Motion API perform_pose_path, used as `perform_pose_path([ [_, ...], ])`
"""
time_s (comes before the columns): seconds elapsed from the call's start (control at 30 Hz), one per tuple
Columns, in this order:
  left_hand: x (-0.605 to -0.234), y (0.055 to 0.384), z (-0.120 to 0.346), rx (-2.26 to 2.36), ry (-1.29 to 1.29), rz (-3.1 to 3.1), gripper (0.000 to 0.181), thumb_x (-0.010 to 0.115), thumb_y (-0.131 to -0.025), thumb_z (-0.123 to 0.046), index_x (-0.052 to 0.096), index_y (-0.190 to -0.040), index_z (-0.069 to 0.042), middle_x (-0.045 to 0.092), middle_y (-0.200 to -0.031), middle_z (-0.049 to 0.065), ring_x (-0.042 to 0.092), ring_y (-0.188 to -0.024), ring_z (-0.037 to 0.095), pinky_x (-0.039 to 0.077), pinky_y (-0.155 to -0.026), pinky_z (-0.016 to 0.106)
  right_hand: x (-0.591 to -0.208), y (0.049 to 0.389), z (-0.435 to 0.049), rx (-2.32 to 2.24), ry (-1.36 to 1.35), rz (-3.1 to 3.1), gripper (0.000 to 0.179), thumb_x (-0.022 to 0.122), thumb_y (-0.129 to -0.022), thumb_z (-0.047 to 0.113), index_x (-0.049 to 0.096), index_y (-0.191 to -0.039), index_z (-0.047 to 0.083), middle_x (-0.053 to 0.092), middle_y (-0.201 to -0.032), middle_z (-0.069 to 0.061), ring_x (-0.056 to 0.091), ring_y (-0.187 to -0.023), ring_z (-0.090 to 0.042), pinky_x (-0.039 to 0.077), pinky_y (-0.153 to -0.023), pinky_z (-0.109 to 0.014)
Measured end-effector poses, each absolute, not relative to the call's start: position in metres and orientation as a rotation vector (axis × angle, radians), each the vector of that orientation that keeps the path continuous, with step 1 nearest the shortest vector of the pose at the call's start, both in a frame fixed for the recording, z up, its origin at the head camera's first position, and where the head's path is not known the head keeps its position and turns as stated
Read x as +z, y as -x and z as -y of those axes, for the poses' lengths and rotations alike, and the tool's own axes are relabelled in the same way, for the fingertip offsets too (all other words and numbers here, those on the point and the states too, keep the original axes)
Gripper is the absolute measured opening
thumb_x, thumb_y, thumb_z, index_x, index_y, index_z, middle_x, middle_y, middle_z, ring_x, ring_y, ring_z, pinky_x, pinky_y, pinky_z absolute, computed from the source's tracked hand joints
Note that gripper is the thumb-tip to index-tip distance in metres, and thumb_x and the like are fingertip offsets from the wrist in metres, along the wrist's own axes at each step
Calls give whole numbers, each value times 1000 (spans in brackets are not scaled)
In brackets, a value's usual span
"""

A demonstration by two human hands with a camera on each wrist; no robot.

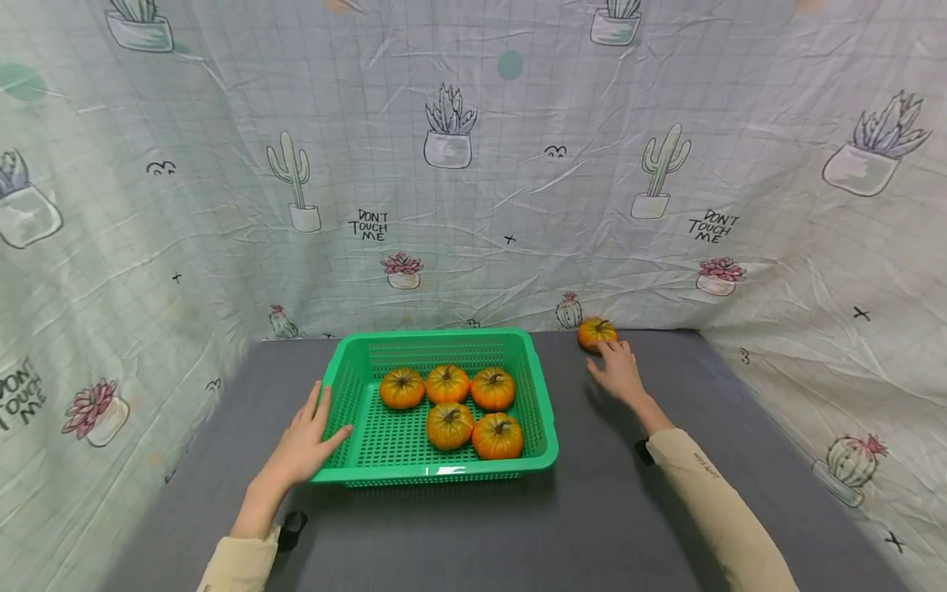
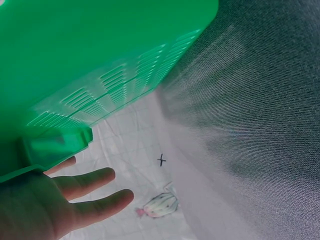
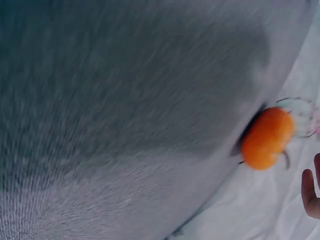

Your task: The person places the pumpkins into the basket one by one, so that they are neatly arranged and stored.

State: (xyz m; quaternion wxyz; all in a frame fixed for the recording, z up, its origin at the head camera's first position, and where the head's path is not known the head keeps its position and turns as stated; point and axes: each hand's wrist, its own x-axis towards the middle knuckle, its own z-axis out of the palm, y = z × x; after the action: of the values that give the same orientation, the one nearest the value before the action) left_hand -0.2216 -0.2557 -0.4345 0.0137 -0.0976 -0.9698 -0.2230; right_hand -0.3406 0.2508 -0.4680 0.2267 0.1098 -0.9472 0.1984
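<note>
A green plastic basket (image 1: pixel 543 403) holds several small orange pumpkins (image 1: pixel 449 425). Along its left rim lies my left hand (image 1: pixel 302 444), fingers stretched out and thumb over the edge. The left wrist view shows those fingers (image 2: pixel 102 205) straight beside the basket's slotted wall (image 2: pixel 120 82). One more pumpkin (image 1: pixel 596 332) sits at the back of the table, right of the basket. My right hand (image 1: pixel 620 374) reaches toward it with fingers spread and nothing held. In the right wrist view a gap shows between the fingertips (image 3: pixel 308 187) and the pumpkin (image 3: pixel 267 139).
The dark grey table (image 1: pixel 473 534) runs back to a hanging cloth (image 1: pixel 510 189) printed with cacti, which also closes in both sides. The pumpkin on the table sits right up against the cloth at the back edge.
</note>
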Motion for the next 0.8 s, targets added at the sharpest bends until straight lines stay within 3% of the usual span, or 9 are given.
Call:
perform_pose_path([
  [0.47, -438, 222, 256, -704, 303, 3014, 85, 38, -89, -55, 0, -144, -1, -6, -149, 21, 13, -128, 52, 19, -93, 69, -481, 368, -284, 622, 41, 2725, 59, 56, -87, 29, 36, -129, -7, 36, -124, -31, 31, -108, -44, 32, -78, -56],
  [0.8, -436, 222, 256, -678, 294, 3017, 86, 37, -89, -56, 1, -144, -1, -6, -149, 21, 13, -128, 53, 19, -92, 70, -473, 393, -287, 619, 44, 2890, 77, 53, -87, 38, 14, -141, 0, 21, -140, -27, 19, -123, -48, 21, -90, -66],
])
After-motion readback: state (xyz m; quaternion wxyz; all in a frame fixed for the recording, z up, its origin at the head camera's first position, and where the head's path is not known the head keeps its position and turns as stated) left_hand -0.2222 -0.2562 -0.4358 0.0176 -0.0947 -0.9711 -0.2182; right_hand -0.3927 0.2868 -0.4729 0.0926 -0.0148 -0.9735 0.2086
